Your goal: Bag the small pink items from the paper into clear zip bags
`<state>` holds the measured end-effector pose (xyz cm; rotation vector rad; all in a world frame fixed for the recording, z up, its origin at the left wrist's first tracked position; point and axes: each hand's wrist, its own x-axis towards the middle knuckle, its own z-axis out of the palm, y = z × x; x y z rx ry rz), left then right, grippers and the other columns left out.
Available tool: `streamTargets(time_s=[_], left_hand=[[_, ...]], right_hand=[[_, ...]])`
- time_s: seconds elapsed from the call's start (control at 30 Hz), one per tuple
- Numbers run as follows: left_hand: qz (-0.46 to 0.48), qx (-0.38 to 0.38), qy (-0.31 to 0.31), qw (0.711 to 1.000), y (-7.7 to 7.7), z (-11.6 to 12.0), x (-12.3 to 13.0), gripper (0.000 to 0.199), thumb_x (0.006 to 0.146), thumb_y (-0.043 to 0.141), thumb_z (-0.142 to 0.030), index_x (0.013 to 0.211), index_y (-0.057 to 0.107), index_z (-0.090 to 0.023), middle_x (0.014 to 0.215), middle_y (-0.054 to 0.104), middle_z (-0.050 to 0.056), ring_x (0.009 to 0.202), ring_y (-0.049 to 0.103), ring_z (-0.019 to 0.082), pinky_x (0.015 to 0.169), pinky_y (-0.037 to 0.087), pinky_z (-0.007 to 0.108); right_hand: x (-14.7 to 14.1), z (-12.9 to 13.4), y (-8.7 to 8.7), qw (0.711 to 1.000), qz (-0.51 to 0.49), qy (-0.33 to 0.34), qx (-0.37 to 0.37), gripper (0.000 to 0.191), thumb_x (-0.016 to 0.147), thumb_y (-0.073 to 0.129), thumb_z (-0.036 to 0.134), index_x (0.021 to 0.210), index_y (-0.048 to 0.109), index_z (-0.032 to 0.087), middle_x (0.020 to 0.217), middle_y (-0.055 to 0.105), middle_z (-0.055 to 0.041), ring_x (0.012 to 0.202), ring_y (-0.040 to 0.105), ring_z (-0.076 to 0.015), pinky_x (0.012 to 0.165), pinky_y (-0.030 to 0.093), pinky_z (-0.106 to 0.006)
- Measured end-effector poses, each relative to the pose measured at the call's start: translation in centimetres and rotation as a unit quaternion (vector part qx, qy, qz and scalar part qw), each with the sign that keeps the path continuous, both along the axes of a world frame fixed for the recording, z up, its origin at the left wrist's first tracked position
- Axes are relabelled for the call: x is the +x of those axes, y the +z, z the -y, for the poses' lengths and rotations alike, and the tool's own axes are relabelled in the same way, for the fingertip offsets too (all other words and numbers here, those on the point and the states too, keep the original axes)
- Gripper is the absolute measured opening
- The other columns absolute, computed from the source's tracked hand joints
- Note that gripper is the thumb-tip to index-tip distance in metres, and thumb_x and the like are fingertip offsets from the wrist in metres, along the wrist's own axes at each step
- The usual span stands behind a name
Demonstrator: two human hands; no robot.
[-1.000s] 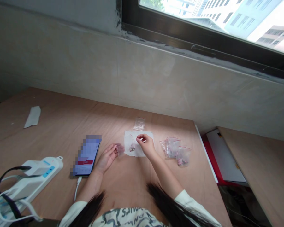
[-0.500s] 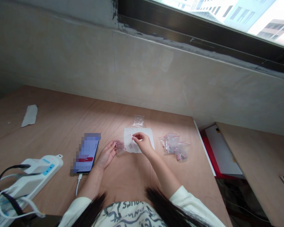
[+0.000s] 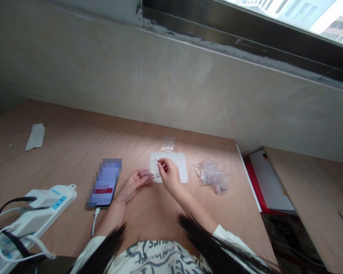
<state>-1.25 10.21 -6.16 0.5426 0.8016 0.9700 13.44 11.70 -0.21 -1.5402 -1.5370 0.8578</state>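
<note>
A sheet of white paper (image 3: 181,164) lies on the wooden table, with a small clear bag (image 3: 168,144) just behind it. Over the paper, my right hand (image 3: 169,175) has its thumb and forefinger pinched; what is between them is too small to make out. My left hand (image 3: 133,184) rests at the paper's left edge, palm turned inward, fingers apart and stretched toward the paper. To the right lie several clear zip bags (image 3: 208,172), and one (image 3: 221,182) has small reddish pieces at its bottom.
A phone (image 3: 105,183) on a white cable lies left of my left hand. Farther left is a white power strip (image 3: 50,209) with plugs and cables. A paper scrap (image 3: 36,137) sits at the back left. A wall and window frame rise behind the table (image 3: 82,133).
The fingers of my left hand have opened out toward the paper. My right hand has shifted slightly left, still pinched. The view has tilted a little.
</note>
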Motion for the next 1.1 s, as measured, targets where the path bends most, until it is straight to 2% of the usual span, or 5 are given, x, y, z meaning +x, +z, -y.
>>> streamTargets(time_s=[0.17,0.27,0.37,0.73,1.1], left_hand=[[-0.005,-0.009,0.002,1.0,-0.1,-0.1,-0.2,0.025,0.066,0.061,-0.01,0.09,0.053,-0.013,0.083,0.065,0.005,0.078,0.062,0.015,0.077,0.046,0.027],[-0.006,-0.014,0.005,1.0,0.0,-0.2,-0.2,0.02,0.067,0.06,-0.011,0.086,0.053,-0.013,0.085,0.065,0.005,0.078,0.062,0.014,0.077,0.046,0.026],[-0.009,-0.017,0.007,1.0,0.0,-0.2,-0.2,0.02,0.068,0.06,-0.011,0.086,0.052,-0.013,0.085,0.066,0.006,0.078,0.062,0.015,0.077,0.046,0.027],[-0.006,-0.026,0.006,1.0,0.0,-0.2,-0.2,0.017,0.068,0.058,-0.01,0.084,0.053,-0.013,0.084,0.065,0.005,0.078,0.062,0.014,0.077,0.046,0.026],[-0.022,-0.014,-0.002,1.0,-0.1,-0.2,-0.3,0.016,0.069,0.058,-0.012,0.085,0.055,-0.013,0.083,0.065,0.005,0.078,0.062,0.014,0.078,0.045,0.025]], right_hand=[[1.3,-0.9,-2.0,0.997,0.012,-0.026,-0.076,0.018,0.071,0.04,0.009,0.079,0.054,0.017,0.074,0.054,-0.002,0.062,0.049,-0.0109,0.061,0.041,-0.024],[2.2,-1.6,-3.8,0.992,0.092,0.027,-0.08,0.029,0.063,0.041,-0.003,0.076,0.057,0.017,0.076,0.051,-0.0024,0.073,0.049,-0.0127,0.07,0.039,-0.026],[2.6,-2.0,-4.8,0.985,0.138,0.074,-0.08,0.027,0.062,0.044,-0.003,0.072,0.058,0.018,0.074,0.049,-0.0018,0.078,0.047,-0.014,0.071,0.038,-0.025],[2.4,-2.1,-4.4,0.963,0.23,0.117,-0.075,0.015,0.068,0.048,0.006,0.07,0.054,0.019,0.072,0.045,-0.0001,0.069,0.044,-0.0123,0.059,0.032,-0.021],[2.5,-2.7,-4.5,0.963,0.203,0.163,-0.065,0.013,0.061,0.052,0.004,0.06,0.052,0.017,0.07,0.044,0.0001,0.066,0.044,-0.0115,0.06,0.033,-0.021]])
